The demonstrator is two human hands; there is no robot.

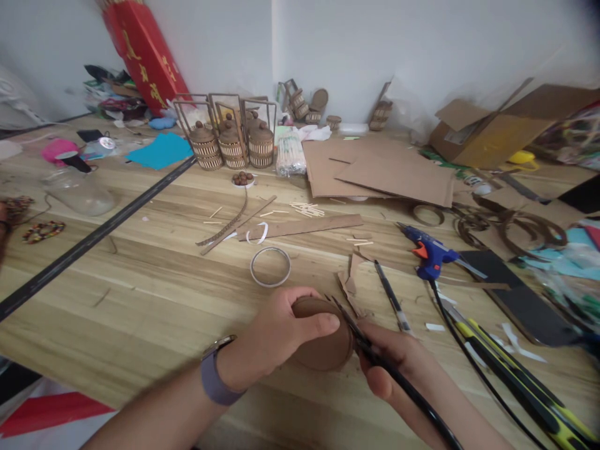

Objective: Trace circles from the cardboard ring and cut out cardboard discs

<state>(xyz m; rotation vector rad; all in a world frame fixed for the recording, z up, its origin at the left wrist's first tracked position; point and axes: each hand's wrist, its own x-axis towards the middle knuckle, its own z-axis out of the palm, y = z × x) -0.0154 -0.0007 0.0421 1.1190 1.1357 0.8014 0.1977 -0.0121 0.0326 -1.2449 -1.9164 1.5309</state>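
My left hand (290, 331) grips a round brown cardboard disc (323, 344), its thumb lying across the top face. A watch with a purple strap (218, 375) is on that wrist. In my right hand (394, 362) is a pair of black-handled scissors (359, 337), their blades at the disc's right edge. How far the blades are apart is hard to make out. Torn cardboard scraps (350, 281) lie just beyond the blades. A white-rimmed ring (270, 267) rests on the table ahead of my left hand.
To the right lie a pen (392, 294), a blue glue gun (429, 253) with its cord, a yellow-black utility knife (520, 381) and a dark phone (520, 300). Small lidded baskets (232, 147), cardboard sheets (379, 169) and a carton (506, 125) stand behind. Part of another person's hand shows far left.
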